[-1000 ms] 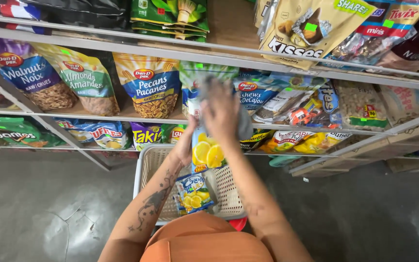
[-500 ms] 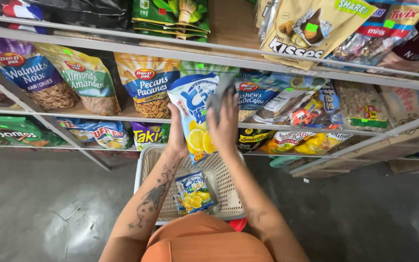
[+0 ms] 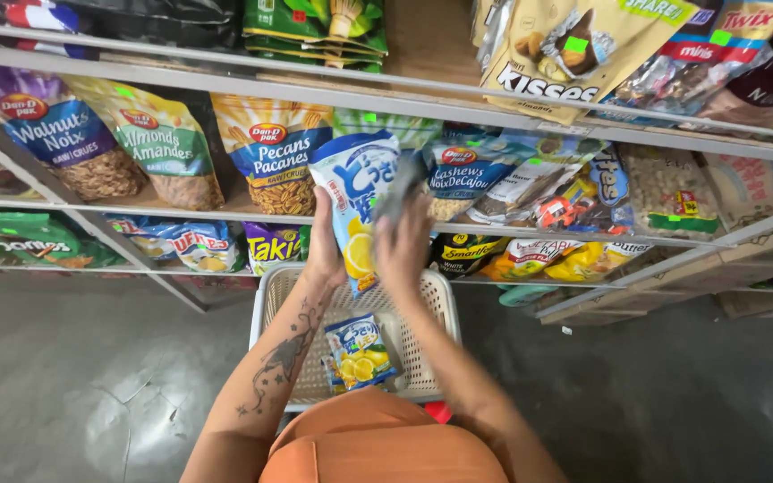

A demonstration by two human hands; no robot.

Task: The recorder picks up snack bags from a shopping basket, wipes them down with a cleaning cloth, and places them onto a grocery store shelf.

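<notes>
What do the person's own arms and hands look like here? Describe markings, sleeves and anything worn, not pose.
Both forearms are bare, with no sleeves reaching them. The left forearm carries dark line tattoos, including small stars near the elbow. The left hand and right hand wear no gloves. An orange garment shows below.

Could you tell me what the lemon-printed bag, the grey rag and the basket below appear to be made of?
Lemon-printed bag: glossy plastic film, crinkled, likely. Grey rag: soft matte cloth, judging by its folds. Basket: cream moulded plastic, probably, with lattice walls.
</notes>
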